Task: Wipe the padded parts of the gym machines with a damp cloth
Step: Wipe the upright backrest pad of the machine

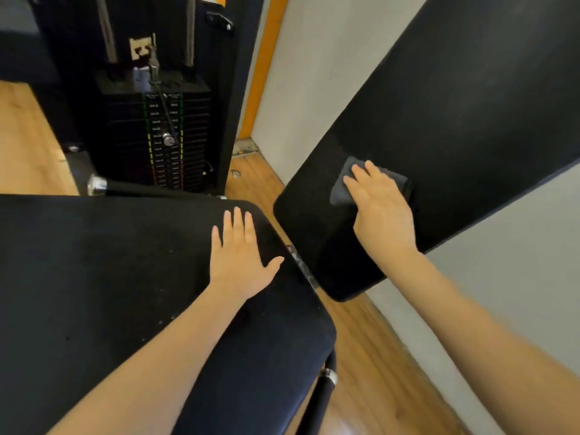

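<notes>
The cloth (370,183) was pressed flat on the back pad (439,120) under straight, spread right-hand fingers (361,174); even pressure was judged best.

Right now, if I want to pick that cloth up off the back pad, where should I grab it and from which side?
Probably the folded far edge of the dark grey cloth, which sticks out past the fingertips of the right hand. It lies flat against the tilted back pad, so come from above that edge and pinch it with thumb and fingers.
</notes>
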Available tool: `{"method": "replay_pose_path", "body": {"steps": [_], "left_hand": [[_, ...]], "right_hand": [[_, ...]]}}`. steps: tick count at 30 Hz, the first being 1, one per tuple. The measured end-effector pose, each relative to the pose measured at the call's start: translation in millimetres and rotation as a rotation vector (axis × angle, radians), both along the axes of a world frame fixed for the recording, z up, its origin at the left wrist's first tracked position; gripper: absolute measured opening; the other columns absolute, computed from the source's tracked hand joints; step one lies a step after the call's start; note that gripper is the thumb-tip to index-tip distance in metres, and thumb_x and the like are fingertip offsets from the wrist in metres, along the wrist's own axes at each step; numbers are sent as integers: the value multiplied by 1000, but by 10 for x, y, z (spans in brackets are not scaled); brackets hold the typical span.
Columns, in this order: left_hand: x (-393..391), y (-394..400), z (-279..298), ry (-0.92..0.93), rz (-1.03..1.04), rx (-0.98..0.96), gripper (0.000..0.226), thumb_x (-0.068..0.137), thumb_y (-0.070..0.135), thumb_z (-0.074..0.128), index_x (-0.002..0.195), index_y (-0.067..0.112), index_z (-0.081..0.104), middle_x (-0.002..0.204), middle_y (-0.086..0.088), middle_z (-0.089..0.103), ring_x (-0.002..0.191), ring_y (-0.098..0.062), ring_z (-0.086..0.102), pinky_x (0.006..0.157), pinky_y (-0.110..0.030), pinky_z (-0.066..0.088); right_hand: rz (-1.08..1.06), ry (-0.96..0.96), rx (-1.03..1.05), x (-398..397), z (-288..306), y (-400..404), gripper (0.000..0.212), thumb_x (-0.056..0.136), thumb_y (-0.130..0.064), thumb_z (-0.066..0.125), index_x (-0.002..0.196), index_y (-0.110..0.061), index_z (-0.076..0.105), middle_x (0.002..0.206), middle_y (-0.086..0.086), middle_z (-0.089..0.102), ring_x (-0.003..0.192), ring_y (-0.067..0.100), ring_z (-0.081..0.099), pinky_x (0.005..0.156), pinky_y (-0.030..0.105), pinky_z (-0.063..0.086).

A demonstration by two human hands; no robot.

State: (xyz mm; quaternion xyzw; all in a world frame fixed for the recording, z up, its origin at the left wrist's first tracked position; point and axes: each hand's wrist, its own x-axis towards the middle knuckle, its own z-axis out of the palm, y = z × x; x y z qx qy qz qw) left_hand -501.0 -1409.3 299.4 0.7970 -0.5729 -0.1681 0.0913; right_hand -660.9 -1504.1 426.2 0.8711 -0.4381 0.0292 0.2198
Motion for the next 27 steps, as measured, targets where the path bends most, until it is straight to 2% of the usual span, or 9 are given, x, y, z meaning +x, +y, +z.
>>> {"method": "replay_pose_path", "body": {"steps": [3,6,8,11,15,19,20,24,27], "left_hand": [[127,181,-127,23,33,127,102,90,73,30,153,3,-10,161,-18,-14,148,-32,-14,120,-46,0],[156,251,-291,-28,6,176,103,89,77,25,153,2,-7,161,-19,-10,149,-33,-11,121,-44,-1],[164,230,-338,-39,8,178,105,87,79,22,153,1,-6,161,-19,-10,149,-33,-11,120,-44,-3],[162,221,-368,-47,-2,193,105,87,79,20,152,1,-6,161,-20,-12,148,-34,-13,119,-44,-4],[169,246,-366,-66,-8,186,105,88,78,22,151,-1,-8,160,-23,-13,148,-36,-15,119,-46,-4],[160,247,-351,-71,-8,188,106,89,75,27,151,-3,-10,159,-24,-15,147,-38,-15,120,-47,-3],[156,246,-358,-74,-9,190,106,89,75,27,151,-3,-10,159,-24,-15,147,-38,-15,120,-47,-3],[147,245,-382,-89,-9,182,106,89,75,28,151,-3,-9,159,-24,-13,147,-38,-14,120,-47,-2],[150,254,-390,-83,-6,173,106,89,75,28,151,-3,-8,159,-24,-13,148,-37,-13,120,-47,-1]], "right_hand": [[-116,114,13,119,-34,-125,57,88,0,45,143,-6,33,152,14,25,143,31,14,115,41,14],[-111,132,0,43,-393,-52,59,89,0,44,145,-2,26,153,17,21,142,31,16,115,41,15],[-62,221,104,6,-686,55,60,93,-3,36,148,-4,15,156,14,10,144,29,9,116,37,9],[17,477,310,-14,-944,210,57,98,-8,29,149,-6,3,158,10,-3,145,24,-5,116,35,-2],[135,598,358,62,-701,191,52,98,-10,35,148,-9,19,157,9,9,145,23,3,116,35,3],[179,405,112,265,-125,-111,51,76,7,60,126,1,54,139,20,45,133,37,37,109,47,29],[123,369,73,267,-57,-198,53,74,8,61,127,1,54,139,21,45,132,37,37,108,47,29],[4,365,97,153,-251,-191,60,88,-2,47,145,-6,27,154,15,22,143,29,16,116,39,10],[86,531,240,-81,-679,86,58,95,-6,36,149,-6,14,157,12,9,145,26,5,116,36,2]]}}
